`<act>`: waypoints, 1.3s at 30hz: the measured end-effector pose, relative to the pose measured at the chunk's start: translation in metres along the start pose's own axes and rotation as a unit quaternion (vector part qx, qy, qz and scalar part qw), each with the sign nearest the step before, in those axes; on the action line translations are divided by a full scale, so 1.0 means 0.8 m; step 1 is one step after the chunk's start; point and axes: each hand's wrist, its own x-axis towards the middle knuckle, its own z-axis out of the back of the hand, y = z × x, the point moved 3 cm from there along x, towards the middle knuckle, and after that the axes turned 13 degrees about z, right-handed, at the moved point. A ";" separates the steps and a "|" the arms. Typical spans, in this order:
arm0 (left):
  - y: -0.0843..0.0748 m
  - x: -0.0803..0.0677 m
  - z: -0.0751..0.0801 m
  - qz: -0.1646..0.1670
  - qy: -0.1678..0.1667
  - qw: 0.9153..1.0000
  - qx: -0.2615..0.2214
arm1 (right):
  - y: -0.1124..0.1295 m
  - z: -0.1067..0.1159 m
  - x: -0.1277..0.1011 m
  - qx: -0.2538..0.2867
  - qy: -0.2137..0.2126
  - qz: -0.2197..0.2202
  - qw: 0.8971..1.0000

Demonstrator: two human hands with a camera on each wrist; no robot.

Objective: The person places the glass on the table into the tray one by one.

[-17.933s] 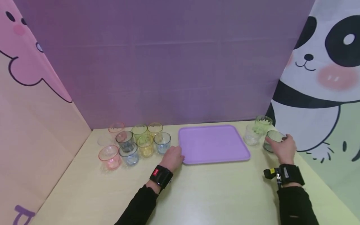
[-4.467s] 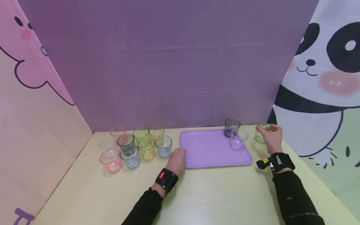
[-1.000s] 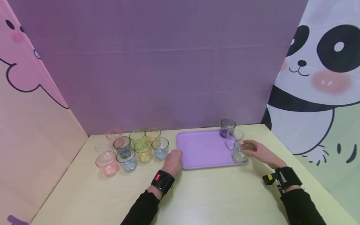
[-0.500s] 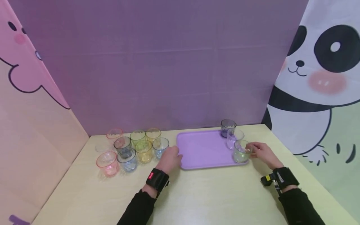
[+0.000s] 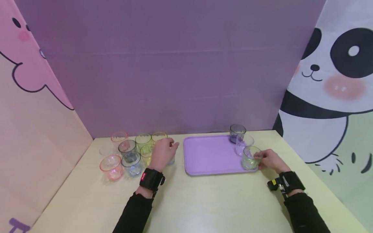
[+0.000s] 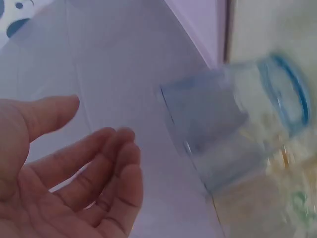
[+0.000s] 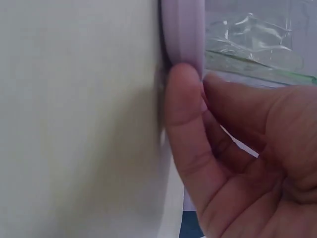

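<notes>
A purple tray (image 5: 208,155) lies on the table. Along its right side stand a dark grey glass (image 5: 237,133), a clear glass (image 5: 241,147) and a pale green glass (image 5: 249,161). My right hand (image 5: 270,160) is at the tray's front right corner, beside the green glass. In the right wrist view its thumb and finger pinch the tray rim (image 7: 184,34). My left hand (image 5: 161,154) is raised before the glasses on the left, fingers loosely bent and holding nothing. Near it, in the left wrist view, is a light blue glass (image 6: 218,119), mostly hidden from the head view.
Several glasses are grouped left of the tray, including a pink one (image 5: 112,168), a blue one (image 5: 132,165), a grey one (image 5: 127,147) and a green one (image 5: 143,140). Behind the table (image 5: 209,200) rises a purple backdrop (image 5: 180,81), with printed panels on both sides.
The dark, clear and green glasses went from the table's right side onto the tray. My right hand let go of the green glass and took the tray rim. My left hand left the tray, moving left.
</notes>
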 end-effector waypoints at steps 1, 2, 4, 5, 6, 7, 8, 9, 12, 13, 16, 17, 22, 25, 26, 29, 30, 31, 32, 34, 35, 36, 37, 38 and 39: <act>0.003 0.002 0.002 0.000 -0.006 1.000 0.001 | 0.000 0.000 0.000 0.001 0.002 -0.005 1.000; 0.006 0.004 0.003 0.001 -0.009 1.000 0.004 | -0.001 0.000 0.001 0.002 0.004 -0.009 1.000; 0.012 0.007 0.006 -0.001 -0.014 1.000 0.014 | -0.002 0.000 0.002 0.008 0.001 -0.022 1.000; 0.014 0.009 0.006 -0.003 -0.017 1.000 0.020 | -0.003 0.000 0.003 0.011 0.002 -0.025 1.000; 0.016 0.011 0.007 -0.006 -0.021 0.999 0.026 | -0.003 0.000 0.004 0.015 0.004 -0.026 1.000; 0.018 0.012 0.008 -0.006 -0.023 0.999 0.031 | -0.003 0.000 0.004 0.017 0.005 -0.027 0.999; 0.019 0.013 0.008 -0.010 -0.025 0.999 0.037 | -0.004 0.000 0.005 0.019 0.005 -0.031 0.999; 0.020 0.014 0.009 -0.012 -0.027 0.999 0.042 | -0.004 0.000 0.005 0.022 0.003 -0.038 0.999; 0.023 0.016 0.009 -0.016 -0.022 0.998 0.054 | -0.005 0.001 0.006 0.017 -0.002 -0.054 0.998; 0.024 0.016 0.009 -0.015 -0.019 0.998 0.058 | -0.005 0.002 0.005 0.013 -0.006 -0.061 0.998; 0.029 0.018 0.008 -0.015 -0.011 0.997 0.071 | -0.003 0.001 0.006 0.000 -0.011 -0.074 0.997; 0.030 0.018 0.008 -0.015 -0.008 0.997 0.076 | -0.002 0.001 0.006 -0.005 -0.010 -0.075 0.997; 0.034 0.022 0.007 -0.007 0.020 0.996 0.092 | 0.003 0.000 0.009 -0.011 -0.006 -0.070 0.997; 0.033 0.023 0.005 -0.008 0.050 0.994 0.099 | 0.004 0.003 0.009 -0.009 -0.010 -0.077 0.997; 0.032 0.023 0.005 -0.008 0.058 0.993 0.102 | 0.004 0.003 0.010 -0.009 -0.009 -0.077 0.997; 0.033 0.022 0.005 -0.002 0.077 0.990 0.115 | 0.005 0.004 0.009 -0.004 -0.011 -0.080 0.997; 0.034 0.022 0.006 0.001 0.081 0.989 0.121 | 0.006 0.004 0.009 -0.002 -0.011 -0.078 0.997; 0.034 0.022 0.006 0.002 0.083 0.989 0.125 | 0.006 0.003 0.009 0.000 -0.011 -0.076 0.997; 0.035 0.021 0.006 0.003 0.085 0.988 0.129 | 0.006 0.003 0.009 0.001 -0.010 -0.073 0.997; 0.036 0.021 0.007 0.001 0.084 0.988 0.132 | 0.007 0.002 0.009 0.004 -0.013 -0.069 0.998; 0.037 0.021 0.006 -0.002 0.084 0.987 0.134 | 0.007 0.001 0.009 0.004 -0.013 -0.066 0.998; 0.038 0.021 0.006 -0.005 0.083 0.987 0.137 | 0.006 0.001 0.009 0.004 -0.014 -0.063 0.998; 0.039 0.022 0.004 -0.004 0.085 0.987 0.140 | 0.006 0.001 0.008 0.005 -0.015 -0.061 0.998; 0.040 0.022 0.003 -0.003 0.087 0.986 0.142 | 0.005 0.000 0.008 0.006 -0.015 -0.059 0.998; 0.040 0.022 0.002 -0.004 0.087 0.986 0.145 | 0.005 0.000 0.006 0.009 -0.016 -0.058 0.998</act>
